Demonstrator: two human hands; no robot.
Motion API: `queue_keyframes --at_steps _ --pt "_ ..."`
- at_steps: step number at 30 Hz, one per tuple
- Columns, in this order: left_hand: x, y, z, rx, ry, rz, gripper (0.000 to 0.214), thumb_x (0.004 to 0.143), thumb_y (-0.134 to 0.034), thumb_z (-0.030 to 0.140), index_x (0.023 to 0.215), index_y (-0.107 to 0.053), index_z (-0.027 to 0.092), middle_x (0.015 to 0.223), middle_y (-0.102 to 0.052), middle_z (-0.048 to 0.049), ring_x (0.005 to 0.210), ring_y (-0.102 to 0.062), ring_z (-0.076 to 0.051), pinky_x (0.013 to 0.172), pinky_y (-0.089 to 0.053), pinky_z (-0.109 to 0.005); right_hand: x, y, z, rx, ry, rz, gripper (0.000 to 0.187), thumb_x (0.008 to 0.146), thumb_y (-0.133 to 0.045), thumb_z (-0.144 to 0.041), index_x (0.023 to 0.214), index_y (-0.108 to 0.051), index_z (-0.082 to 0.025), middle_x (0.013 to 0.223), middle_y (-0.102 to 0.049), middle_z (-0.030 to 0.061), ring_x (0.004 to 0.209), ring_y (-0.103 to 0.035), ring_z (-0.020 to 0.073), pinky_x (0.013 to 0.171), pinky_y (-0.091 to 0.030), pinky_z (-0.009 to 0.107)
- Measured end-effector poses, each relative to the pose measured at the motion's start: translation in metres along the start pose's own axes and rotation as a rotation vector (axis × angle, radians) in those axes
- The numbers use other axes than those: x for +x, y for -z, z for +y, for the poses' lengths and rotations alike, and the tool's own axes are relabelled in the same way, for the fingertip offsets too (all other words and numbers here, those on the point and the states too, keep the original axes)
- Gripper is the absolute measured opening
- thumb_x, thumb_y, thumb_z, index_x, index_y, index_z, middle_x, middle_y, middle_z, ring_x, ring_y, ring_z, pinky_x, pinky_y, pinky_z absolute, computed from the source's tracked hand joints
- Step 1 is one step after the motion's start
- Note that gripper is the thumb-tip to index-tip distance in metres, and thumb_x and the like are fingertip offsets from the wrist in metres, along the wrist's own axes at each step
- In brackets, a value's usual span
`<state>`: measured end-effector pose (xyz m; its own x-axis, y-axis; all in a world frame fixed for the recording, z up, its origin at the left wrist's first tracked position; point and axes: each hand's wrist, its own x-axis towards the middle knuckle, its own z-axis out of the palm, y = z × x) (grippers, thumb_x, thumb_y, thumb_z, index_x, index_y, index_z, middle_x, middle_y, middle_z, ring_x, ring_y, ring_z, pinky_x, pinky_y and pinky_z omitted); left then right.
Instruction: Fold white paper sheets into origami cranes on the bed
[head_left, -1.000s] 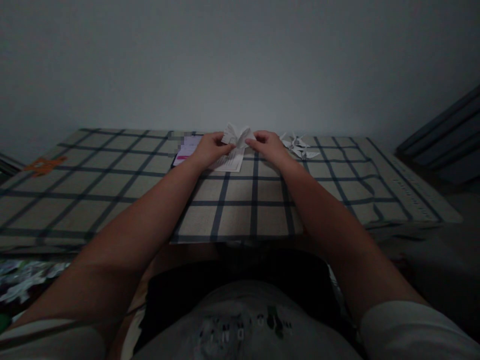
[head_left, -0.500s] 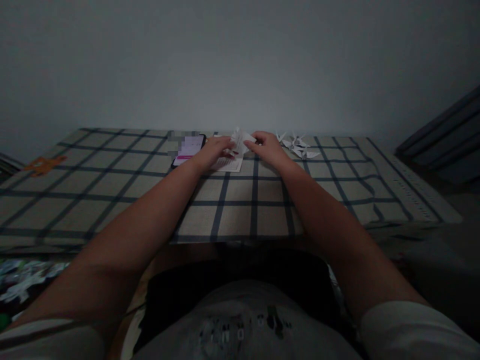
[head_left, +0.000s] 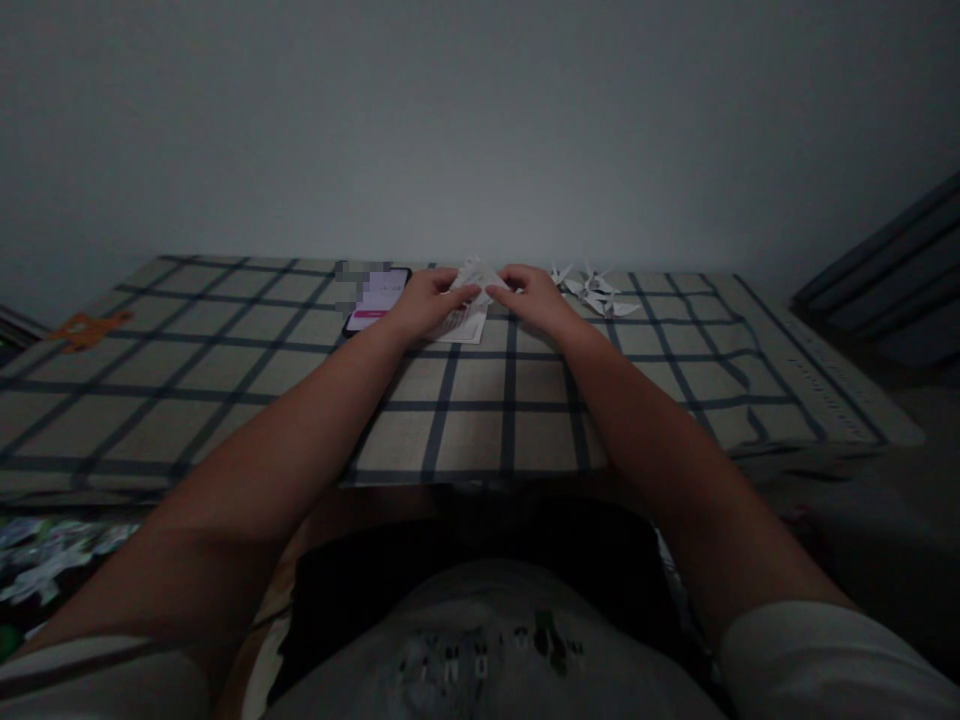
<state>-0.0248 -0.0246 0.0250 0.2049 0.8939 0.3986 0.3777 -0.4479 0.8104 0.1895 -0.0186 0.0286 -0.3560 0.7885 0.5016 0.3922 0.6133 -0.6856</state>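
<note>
checked tablecloth (head_left: 472,408) bears 1 phone (head_left: 384,298), printed paper (head_left: 468,330), folded papers (head_left: 596,293), orange item (head_left: 91,328).

No full word legible. Shirt (head_left: 495,610): row of block letters, one looks like N, rest unclear. Tablecloth (head_left: 472,430): lettering along right edge, unreadable. Printed sheet (head_left: 466,331): lines too small. Phone (head_left: 384,295): screen text too small, partly pixelated.

"What pattern covers the bench cloth (head_left: 472,440)?"
"A wide check: dark blue lines crossing on beige."
"And the folded paper (head_left: 475,272)?"
"White; the printed sheet (head_left: 468,330) is white with dark print."
"Anything brighter?"
"The phone screen (head_left: 387,294), pale lilac with a pink bar, and an orange shape (head_left: 88,330)."
</note>
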Motion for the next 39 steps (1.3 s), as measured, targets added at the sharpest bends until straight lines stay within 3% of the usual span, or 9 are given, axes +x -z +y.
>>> queue_keyframes --at_steps 4,10,14,18,22,28,34,39 --pt "0.001 0.0 -0.002 0.026 -0.071 -0.001 0.03 0.084 -0.074 0.044 0.093 -0.079 0.015 0.093 -0.077 -0.0065 0.09 -0.069 -0.021 0.081 -0.053 -0.027 0.001 0.0 0.001 0.036 0.009 0.029 0.025 0.093 -0.066 -0.042 0.084 -0.067 -0.019 0.086 -0.067 0.0038 0.083 -0.056 0.0178 0.081 -0.045 0.031" --pt "0.004 0.0 -0.011 0.115 -0.15 -0.039 0.038 0.084 -0.073 0.04 0.112 -0.078 0.016 0.113 -0.076 -0.0093 0.102 -0.068 -0.023 0.09 -0.056 -0.032 0.008 0.004 0.007 0.024 0.133 0.213 0.027 0.095 -0.065 -0.05 0.103 -0.068 -0.024 0.106 -0.066 0.0064 0.098 -0.061 0.02 0.085 -0.051 0.033" --pt "0.006 0.001 -0.015 0.308 -0.257 -0.051 0.044 0.086 -0.07 0.037 0.126 -0.076 0.018 0.116 -0.076 -0.0098 0.099 -0.069 -0.022 0.091 -0.058 -0.036 0.013 0.006 0.016 -0.059 0.228 0.192 0.019 0.095 -0.064 -0.042 0.093 -0.069 -0.024 0.107 -0.064 0.0067 0.106 -0.06 0.0224 0.084 -0.054 0.035" --pt "0.006 0.003 -0.015 0.333 -0.287 -0.028 0.044 0.089 -0.068 0.036 0.128 -0.076 0.019 0.117 -0.076 -0.0104 0.095 -0.07 -0.021 0.088 -0.06 -0.035 0.017 0.007 0.024 -0.076 0.186 0.236 0.008 0.091 -0.064 -0.029 0.095 -0.067 -0.022 0.105 -0.065 0.0058 0.098 -0.061 0.0206 0.081 -0.054 0.034" --pt "0.005 0.004 -0.013 0.308 -0.317 0.007 0.045 0.088 -0.068 0.035 0.13 -0.075 0.02 0.12 -0.076 -0.0106 0.096 -0.07 -0.021 0.085 -0.061 -0.034 0.016 0.013 0.024 -0.125 0.201 0.169 0.005 0.088 -0.067 -0.025 0.089 -0.07 -0.022 0.105 -0.066 0.0072 0.105 -0.061 0.0229 0.089 -0.054 0.038" --pt "0.007 0.005 -0.014 0.401 -0.365 -0.038 0.043 0.089 -0.066 0.035 0.128 -0.076 0.02 0.108 -0.077 -0.0093 0.088 -0.068 -0.021 0.084 -0.059 -0.037 0.012 0.017 0.016 -0.219 0.239 0.084 0.011 0.086 -0.077 -0.033 0.093 -0.077 -0.025 0.113 -0.067 0.0081 0.114 -0.06 0.0261 0.109 -0.046 0.05" --pt "0.007 0.004 -0.017 0.389 -0.342 -0.066 0.05 0.089 -0.067 0.042 0.135 -0.073 0.021 0.105 -0.078 -0.0092 0.086 -0.069 -0.02 0.084 -0.058 -0.036 0.013 0.017 0.015 -0.165 0.223 0.09 0.019 0.087 -0.078 -0.043 0.087 -0.077 -0.023 0.106 -0.067 0.0075 0.107 -0.062 0.0248 0.103 -0.05 0.047" --pt "0.003 0.003 -0.012 0.225 -0.307 -0.063 0.068 0.085 -0.071 0.058 0.141 -0.068 0.019 0.126 -0.074 -0.0156 0.1 -0.071 -0.024 0.082 -0.06 -0.035 0.012 0.018 0.011 -0.152 0.212 0.103 0.025 0.088 -0.077 -0.046 0.083 -0.075 -0.022 0.102 -0.067 0.007 0.102 -0.061 0.0238 0.1 -0.05 0.046"
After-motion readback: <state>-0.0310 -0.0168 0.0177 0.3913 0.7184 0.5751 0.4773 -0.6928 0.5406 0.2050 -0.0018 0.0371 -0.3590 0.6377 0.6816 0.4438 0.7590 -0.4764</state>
